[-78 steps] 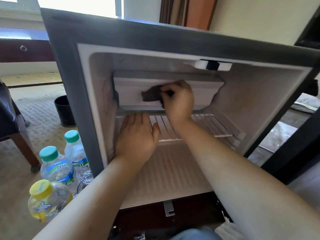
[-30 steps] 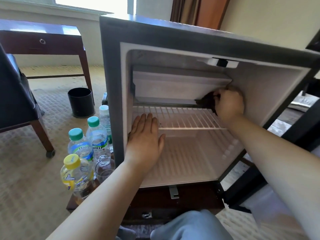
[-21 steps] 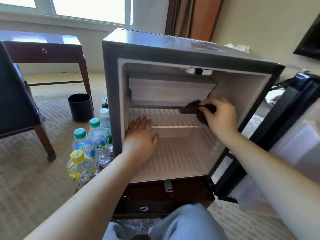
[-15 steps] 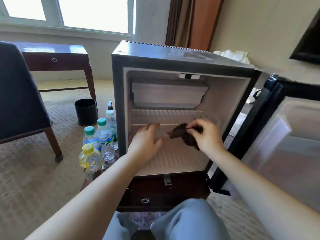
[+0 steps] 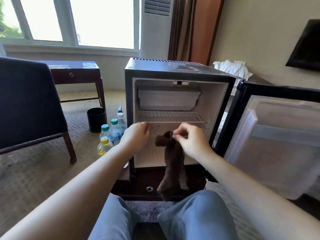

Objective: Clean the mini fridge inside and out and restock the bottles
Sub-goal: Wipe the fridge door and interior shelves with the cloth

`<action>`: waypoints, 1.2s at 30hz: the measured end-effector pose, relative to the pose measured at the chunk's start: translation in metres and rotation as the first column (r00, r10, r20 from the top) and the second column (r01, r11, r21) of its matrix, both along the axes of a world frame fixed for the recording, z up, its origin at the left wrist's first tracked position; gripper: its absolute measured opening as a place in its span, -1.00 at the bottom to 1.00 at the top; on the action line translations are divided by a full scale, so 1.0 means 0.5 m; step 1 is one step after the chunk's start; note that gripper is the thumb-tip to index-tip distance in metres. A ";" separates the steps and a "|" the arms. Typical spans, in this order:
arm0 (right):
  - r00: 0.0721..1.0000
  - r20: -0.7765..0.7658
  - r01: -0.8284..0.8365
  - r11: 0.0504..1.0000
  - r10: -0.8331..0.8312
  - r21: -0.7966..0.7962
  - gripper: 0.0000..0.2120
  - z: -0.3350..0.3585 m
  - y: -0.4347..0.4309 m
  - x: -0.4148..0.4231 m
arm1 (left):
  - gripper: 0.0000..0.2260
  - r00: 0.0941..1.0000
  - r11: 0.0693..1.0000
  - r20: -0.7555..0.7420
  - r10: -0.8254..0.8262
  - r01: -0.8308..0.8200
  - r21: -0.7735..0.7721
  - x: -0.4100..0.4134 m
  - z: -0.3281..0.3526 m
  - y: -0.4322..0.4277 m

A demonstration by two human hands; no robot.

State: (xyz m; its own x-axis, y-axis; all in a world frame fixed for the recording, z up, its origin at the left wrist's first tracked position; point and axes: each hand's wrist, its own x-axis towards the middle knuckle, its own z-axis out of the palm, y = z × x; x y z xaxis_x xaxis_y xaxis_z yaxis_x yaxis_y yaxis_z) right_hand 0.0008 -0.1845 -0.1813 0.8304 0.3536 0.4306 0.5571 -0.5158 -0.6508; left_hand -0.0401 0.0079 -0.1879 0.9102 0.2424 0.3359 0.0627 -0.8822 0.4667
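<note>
Both hands have pulled out of the mini fridge (image 5: pixel 173 68): right hand (image 5: pixel 192 141) pinches the brown cloth (image 5: pixel 173 161), now hanging loose; left hand (image 5: pixel 136 135) hovers loosely curled, empty.

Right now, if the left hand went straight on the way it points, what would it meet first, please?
Probably the front edge of the wire shelf in the fridge: the left hand points into the opening just below it. Depth is unclear, so it might pass underneath.
</note>
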 end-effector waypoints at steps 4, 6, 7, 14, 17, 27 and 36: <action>0.981 0.196 0.005 1.000 -0.007 0.014 -0.79 0.006 -0.004 -0.024 | -0.72 1.000 1.000 -0.013 0.012 -0.012 0.006 -0.027 0.019 0.003; 0.978 0.203 -0.018 0.995 0.037 -0.095 -0.80 0.016 0.000 -0.028 | -0.72 1.000 1.000 -0.026 -0.005 0.005 0.010 -0.039 0.025 0.002; 0.978 0.208 -0.013 0.995 0.033 -0.099 -0.81 0.017 0.001 -0.026 | -0.72 0.999 1.000 -0.033 -0.015 0.015 0.015 -0.042 0.027 0.001; 0.983 0.165 0.077 0.995 -0.087 0.064 -0.84 0.038 0.007 -0.006 | -0.74 0.997 0.997 -0.025 -0.069 0.069 -0.016 -0.058 0.033 -0.002; 0.987 0.158 0.023 1.000 -0.023 0.001 -0.86 0.053 0.012 -0.018 | -0.70 0.993 0.991 0.011 -0.119 0.119 -0.065 -0.064 0.042 -0.007; 0.986 0.166 -0.005 0.981 -0.028 0.196 -0.91 0.063 0.005 -0.028 | -0.71 0.967 0.960 0.097 -0.237 0.249 -0.132 -0.059 0.043 -0.041; 0.976 -0.046 -0.197 0.957 0.211 0.212 -0.80 0.072 0.010 -0.015 | -0.56 0.963 0.963 0.114 -0.244 0.254 -0.093 -0.043 0.038 -0.040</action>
State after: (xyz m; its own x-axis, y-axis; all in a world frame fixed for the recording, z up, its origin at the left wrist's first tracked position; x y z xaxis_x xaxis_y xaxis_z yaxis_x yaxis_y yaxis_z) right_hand -0.0067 -0.1796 -0.1452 0.7792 0.4284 0.4574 0.5880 -0.2473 -0.7701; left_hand -0.0616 -0.0120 -0.1690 0.9092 0.0515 0.4132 -0.2044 -0.8093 0.5506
